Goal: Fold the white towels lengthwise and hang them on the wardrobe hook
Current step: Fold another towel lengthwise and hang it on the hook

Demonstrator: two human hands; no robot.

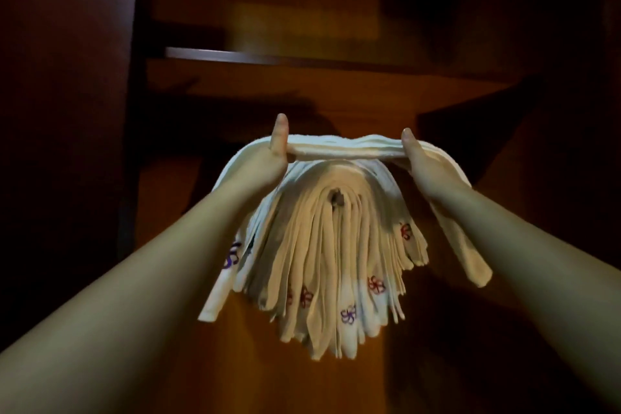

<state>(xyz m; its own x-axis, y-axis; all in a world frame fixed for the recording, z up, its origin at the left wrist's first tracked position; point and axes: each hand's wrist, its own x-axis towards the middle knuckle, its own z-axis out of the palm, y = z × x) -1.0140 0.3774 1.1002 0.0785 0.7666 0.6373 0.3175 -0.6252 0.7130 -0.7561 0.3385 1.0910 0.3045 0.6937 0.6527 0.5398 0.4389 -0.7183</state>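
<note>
Left hand [265,158]: thumb up, fingers hidden behind the cloth, gripping the left part of a folded white towel [339,149]
Right hand [426,168]: thumb up, gripping the right part of the same towel
Folded white towel: stretched level between the hands, its ends drooping past each wrist
Hung towels [332,255]: thick bunch draped over the wardrobe hook [337,203], just below the held towel; small flower motifs near their lower ends
Wardrobe shelf [268,55]: above, dim
</note>
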